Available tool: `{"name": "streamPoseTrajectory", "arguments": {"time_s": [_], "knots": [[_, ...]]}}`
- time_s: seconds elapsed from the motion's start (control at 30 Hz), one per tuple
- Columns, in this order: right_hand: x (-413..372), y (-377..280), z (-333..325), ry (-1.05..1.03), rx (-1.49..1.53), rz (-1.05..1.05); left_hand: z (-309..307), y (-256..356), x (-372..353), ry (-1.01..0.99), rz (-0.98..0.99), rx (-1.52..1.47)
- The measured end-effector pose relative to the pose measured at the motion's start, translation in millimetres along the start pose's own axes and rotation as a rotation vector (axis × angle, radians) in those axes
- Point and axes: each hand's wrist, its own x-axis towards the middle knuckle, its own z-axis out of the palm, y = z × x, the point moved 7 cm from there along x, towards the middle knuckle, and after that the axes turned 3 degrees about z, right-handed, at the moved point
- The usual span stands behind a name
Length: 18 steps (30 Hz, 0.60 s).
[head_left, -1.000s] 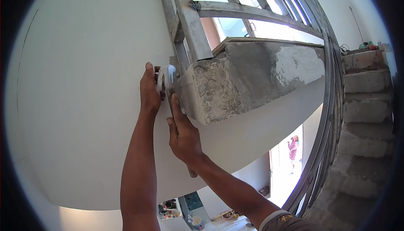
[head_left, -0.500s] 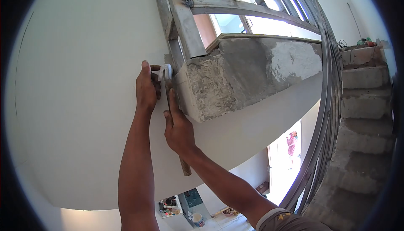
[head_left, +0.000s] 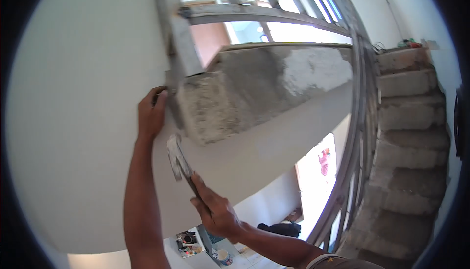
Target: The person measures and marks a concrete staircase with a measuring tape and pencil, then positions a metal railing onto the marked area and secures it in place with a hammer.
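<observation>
A claw hammer (head_left: 179,158) with a whitish, worn head is in my right hand (head_left: 218,215), fingers wrapped round its handle and head end pointing up. Above and to the left, my left hand (head_left: 152,112) presses against the white wall (head_left: 83,122) beside the foot of a metal post (head_left: 185,48). Its fingers are curled in, and whatever they pinch is too small or hidden to name. Just right of those fingers is the rough, chipped end of a concrete ledge (head_left: 210,107). The hammer head is apart from the left hand, below it.
Metal railing (head_left: 274,16) runs above the ledge and curves down the right side. Bare concrete stairs (head_left: 409,117) climb beyond it. Far below are a bucket (head_left: 224,256), a cluttered board (head_left: 188,243) and a dark item (head_left: 281,229). A person (head_left: 324,161) appears in the bright doorway.
The hammer head has dropped away from my left fingers, down and to the left in view. My left hand stays by the post, its fingers now curled against the wall. The view has shifted.
</observation>
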Motion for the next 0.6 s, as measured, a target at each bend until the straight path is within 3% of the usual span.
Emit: {"name": "streamPoseTrajectory", "arguments": {"time_s": [0.07,0.13,0.2,0.23,0.3,0.33,0.37,0.6], "knots": [[-25,-9,-28,-0.043,0.149,0.051,6,0,-4,-0.011,0.209,0.178],[-51,-4,-56,-0.185,0.241,0.204,12,-11,-6,-0.052,0.247,0.338],[-81,-7,-89,-0.196,0.261,0.198,16,-21,-14,-0.057,0.294,0.126],[-95,-10,-108,-0.171,0.212,0.198,18,-38,-15,-0.046,0.243,0.105],[-127,-11,-150,-0.090,0.132,0.248,17,-65,-19,0.024,0.331,0.329],[-150,-12,-169,-0.170,-0.011,0.324,19,-62,-25,0.020,0.341,0.321],[-173,-10,-186,-0.260,-0.143,0.398,17,-53,-30,0.030,0.354,0.319],[-329,-77,-338,-0.005,-0.564,0.755,-18,70,-77,0.155,0.334,0.334]]}}
